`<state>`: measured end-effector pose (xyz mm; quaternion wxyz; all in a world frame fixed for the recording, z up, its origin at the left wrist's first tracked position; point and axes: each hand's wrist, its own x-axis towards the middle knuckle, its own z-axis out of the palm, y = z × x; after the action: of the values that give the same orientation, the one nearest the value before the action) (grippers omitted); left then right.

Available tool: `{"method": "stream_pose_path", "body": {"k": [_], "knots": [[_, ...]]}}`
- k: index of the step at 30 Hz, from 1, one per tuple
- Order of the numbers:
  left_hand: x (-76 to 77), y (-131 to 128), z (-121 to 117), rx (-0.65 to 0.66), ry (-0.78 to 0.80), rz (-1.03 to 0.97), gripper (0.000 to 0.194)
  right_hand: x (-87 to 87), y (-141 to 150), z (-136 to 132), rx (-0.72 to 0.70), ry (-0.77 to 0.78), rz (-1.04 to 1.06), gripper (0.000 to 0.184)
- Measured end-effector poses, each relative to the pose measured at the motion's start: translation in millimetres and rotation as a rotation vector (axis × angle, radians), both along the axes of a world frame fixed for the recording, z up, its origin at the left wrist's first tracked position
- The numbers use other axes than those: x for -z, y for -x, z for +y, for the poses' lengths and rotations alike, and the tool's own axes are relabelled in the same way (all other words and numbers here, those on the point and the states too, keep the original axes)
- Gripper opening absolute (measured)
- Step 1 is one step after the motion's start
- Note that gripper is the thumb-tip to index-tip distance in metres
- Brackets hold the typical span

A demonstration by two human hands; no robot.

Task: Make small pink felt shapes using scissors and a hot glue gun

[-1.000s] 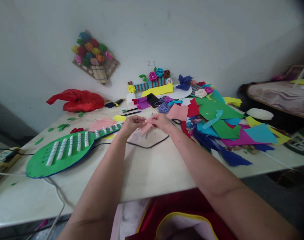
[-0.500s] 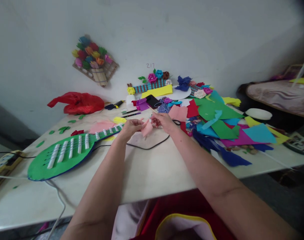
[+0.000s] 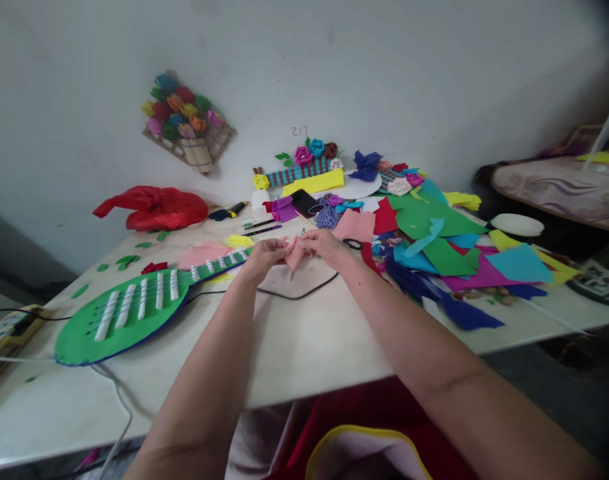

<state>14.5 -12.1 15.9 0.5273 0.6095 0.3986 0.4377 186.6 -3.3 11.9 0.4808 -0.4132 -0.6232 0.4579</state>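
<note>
A small piece of pink crepe paper (image 3: 295, 257) is held up between my two hands, just above the table (image 3: 314, 347). My left hand (image 3: 265, 258) pinches its left side. On the other side, the fingers of my right hand (image 3: 324, 245) are closed on the paper's upper right edge, and a thin pale stick (image 3: 302, 218) shows just beyond them. Whether that stick is in the hand or lying behind it I cannot tell. To the left lies a green paper guitar (image 3: 134, 313) with white rolled bars; its neck reaches close to my left hand.
Coloured paper sheets (image 3: 434, 213) and scraps cover the right side. Scissors (image 3: 353, 244), a phone (image 3: 304, 202), pens (image 3: 261, 230) and blue yarn (image 3: 328, 217) lie beyond my hands. A black cable (image 3: 304, 295) crosses in front. A red plastic bag (image 3: 159, 208) sits back left.
My right hand has shifted slightly left and down, closer to my left hand, on the pink paper. The pale stick shows less distinctly above the fingers. The guitar and scraps have stayed put.
</note>
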Motion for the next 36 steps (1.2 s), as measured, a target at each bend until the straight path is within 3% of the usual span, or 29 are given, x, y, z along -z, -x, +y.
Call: {"method": "stream_pose_path", "body": {"k": [6, 21, 26, 31, 36], "knots": [[-0.6, -1, -1, -0.026, -0.001, 0.000, 0.035, -1.6, 3, -1, 0.097, -0.040, -0.102, 0.018], [0.4, -7, -2, -0.127, -0.037, 0.052, 0.035, -9.8, 3, -5, 0.150, -0.145, -0.314, 0.017], [1.9, -9, -1, -0.144, -0.063, 0.039, 0.035, -9.1, 5, -6, 0.144, -0.097, -0.205, 0.015], [3.3, -11, -1, -0.121, -0.094, 0.048, 0.036, -7.6, 5, -8, 0.018, -0.025, -0.076, 0.025], [3.3, -12, -1, -0.158, -0.115, 0.089, 0.038, -5.4, 10, -6, 0.118, -0.081, -0.087, 0.033]]}}
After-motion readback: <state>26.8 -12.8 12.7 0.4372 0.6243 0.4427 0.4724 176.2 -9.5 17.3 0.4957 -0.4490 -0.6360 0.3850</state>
